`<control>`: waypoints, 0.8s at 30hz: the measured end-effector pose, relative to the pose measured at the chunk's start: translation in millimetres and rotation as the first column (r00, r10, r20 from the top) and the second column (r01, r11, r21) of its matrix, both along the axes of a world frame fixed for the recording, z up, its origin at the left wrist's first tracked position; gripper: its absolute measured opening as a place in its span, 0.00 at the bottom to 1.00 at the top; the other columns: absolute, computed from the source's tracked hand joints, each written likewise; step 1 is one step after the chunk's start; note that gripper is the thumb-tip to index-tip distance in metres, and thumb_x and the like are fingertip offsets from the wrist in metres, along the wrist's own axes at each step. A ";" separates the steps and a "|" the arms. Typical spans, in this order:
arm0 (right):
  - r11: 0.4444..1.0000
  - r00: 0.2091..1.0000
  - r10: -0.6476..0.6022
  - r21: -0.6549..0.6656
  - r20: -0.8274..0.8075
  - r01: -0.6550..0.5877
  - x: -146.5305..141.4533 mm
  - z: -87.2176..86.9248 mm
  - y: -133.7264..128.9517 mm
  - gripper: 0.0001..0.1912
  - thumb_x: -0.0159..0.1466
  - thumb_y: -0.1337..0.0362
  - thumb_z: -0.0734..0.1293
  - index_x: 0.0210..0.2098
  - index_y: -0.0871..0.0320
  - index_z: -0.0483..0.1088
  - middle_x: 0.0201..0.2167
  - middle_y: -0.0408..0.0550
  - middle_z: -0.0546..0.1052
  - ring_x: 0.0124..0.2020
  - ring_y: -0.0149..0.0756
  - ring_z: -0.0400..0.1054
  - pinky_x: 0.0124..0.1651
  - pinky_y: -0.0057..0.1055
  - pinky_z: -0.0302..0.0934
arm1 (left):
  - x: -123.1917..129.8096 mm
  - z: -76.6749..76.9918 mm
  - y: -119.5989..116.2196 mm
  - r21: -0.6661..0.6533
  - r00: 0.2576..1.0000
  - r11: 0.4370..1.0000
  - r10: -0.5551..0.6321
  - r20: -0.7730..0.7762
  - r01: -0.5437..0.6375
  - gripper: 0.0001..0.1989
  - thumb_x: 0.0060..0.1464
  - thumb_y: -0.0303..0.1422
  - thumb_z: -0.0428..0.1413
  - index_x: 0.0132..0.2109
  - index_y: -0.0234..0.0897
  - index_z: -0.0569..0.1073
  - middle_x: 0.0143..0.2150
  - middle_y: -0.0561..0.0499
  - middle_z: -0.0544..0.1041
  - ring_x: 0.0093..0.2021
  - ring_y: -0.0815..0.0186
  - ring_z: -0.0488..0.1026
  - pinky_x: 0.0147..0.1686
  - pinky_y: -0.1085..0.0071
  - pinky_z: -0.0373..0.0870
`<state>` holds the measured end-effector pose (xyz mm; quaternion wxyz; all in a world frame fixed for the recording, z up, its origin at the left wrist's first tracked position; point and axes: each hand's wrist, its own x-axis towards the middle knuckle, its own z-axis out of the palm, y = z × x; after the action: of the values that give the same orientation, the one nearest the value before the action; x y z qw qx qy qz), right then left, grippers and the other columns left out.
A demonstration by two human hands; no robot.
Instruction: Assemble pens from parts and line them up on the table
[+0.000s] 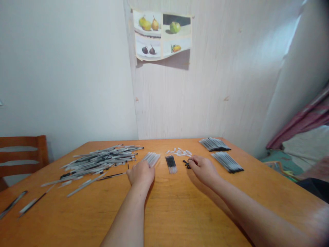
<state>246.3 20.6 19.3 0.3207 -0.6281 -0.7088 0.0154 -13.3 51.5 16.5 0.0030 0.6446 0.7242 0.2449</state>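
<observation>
A row of clear plastic pen barrels (152, 157) lies at the middle of the table. My left hand (141, 172) is closed over its near end, and the fingertips are mostly hidden behind the hand. To the right, my right hand (204, 168) pinches at a small pile of black pen plugs (186, 164); its fingertips seem to have one of them, though it is very small. Between the hands a neat row of black pen refills (171, 164) lies flat. Small white caps (179, 151) are scattered just behind those refills.
A large loose heap of pens and pen parts (100, 161) covers the table's left side, with stray pieces (33, 206) nearer me. Two lined-up stacks of pens with black ends, one far (214, 144) and one nearer (227, 162), lie at the right. A wooden chair (23, 156) stands left.
</observation>
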 end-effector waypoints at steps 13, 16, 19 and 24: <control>0.976 0.976 0.081 0.184 0.201 -0.119 -14.3 -14.6 -4.8 0.23 0.66 0.63 0.60 0.59 0.55 0.66 0.56 0.54 0.70 0.57 0.45 0.61 0.58 0.40 0.55 | 30.6 9.3 -13.1 0.097 0.630 0.869 -0.424 0.650 0.485 0.05 0.47 0.35 0.56 0.30 0.37 0.72 0.23 0.57 0.67 0.24 0.70 0.61 0.26 0.74 0.55; 0.979 0.967 0.121 0.136 0.224 -0.154 -14.2 -15.2 -7.2 0.15 0.68 0.62 0.58 0.47 0.55 0.73 0.43 0.52 0.76 0.47 0.42 0.66 0.51 0.37 0.58 | 30.4 11.3 -13.0 0.112 0.547 0.874 -0.391 0.740 0.474 0.05 0.46 0.34 0.58 0.30 0.36 0.73 0.25 0.57 0.69 0.26 0.70 0.63 0.28 0.74 0.57; 0.978 0.967 0.133 0.129 0.216 -0.163 -14.6 -14.7 -9.2 0.12 0.69 0.62 0.58 0.41 0.55 0.73 0.36 0.49 0.76 0.41 0.39 0.66 0.47 0.34 0.57 | 30.6 11.6 -10.9 0.171 0.377 0.868 -0.369 0.849 0.466 0.07 0.46 0.33 0.60 0.34 0.36 0.74 0.28 0.56 0.72 0.29 0.71 0.65 0.31 0.75 0.59; 0.969 0.967 0.188 0.129 0.174 -0.212 -22.8 -13.1 -13.6 0.13 0.69 0.63 0.58 0.34 0.57 0.72 0.32 0.48 0.75 0.38 0.37 0.65 0.43 0.32 0.56 | 37.2 9.5 -12.9 0.213 0.124 0.816 -0.326 0.937 0.537 0.13 0.48 0.36 0.62 0.41 0.34 0.77 0.31 0.53 0.75 0.28 0.73 0.65 0.31 0.75 0.58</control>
<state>223.5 7.0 6.3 0.3046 -0.5272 -0.7913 -0.0549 23.9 38.6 26.0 0.5612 0.5438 0.3723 0.5007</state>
